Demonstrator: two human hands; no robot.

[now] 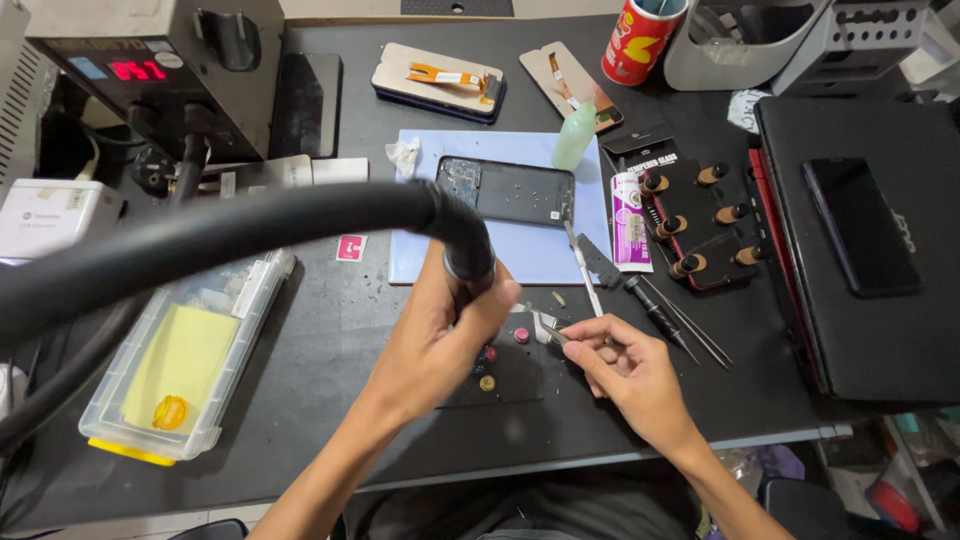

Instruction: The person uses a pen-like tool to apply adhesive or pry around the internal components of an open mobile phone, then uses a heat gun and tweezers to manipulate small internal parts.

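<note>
black rubber hose dominates the near view, and the left hand (440, 335) is wrapped tight round the hot-air handpiece (468, 245) at its end, nozzle pointed down. right hand (625, 365) pinches a pair of tweezers (548, 330), tips angled toward the nozzle, both hands closed on their tools. under them lies a small dark pad (510, 375) carrying little round pieces, pink, red and yellow. off to the left on the desk (330, 340), a clear plastic box (185, 350) holds a yellow sheet. just beyond the hands, a screwdriver (655, 315) and thin probes lie slanted beside the right hand. further up, a pale blue mat (520, 250) carries an opened phone (505, 190), back cover off, with a small pale green bottle (576, 135) at the mat's far corner. right of that, a black holder (700, 220) of brown-tipped bits, then a closed black laptop (860, 340) with a dark phone lying on it. far back left, the rework station (160, 70) glows red digits; far centre, two more phone parts and a red cup (640, 40).
</note>
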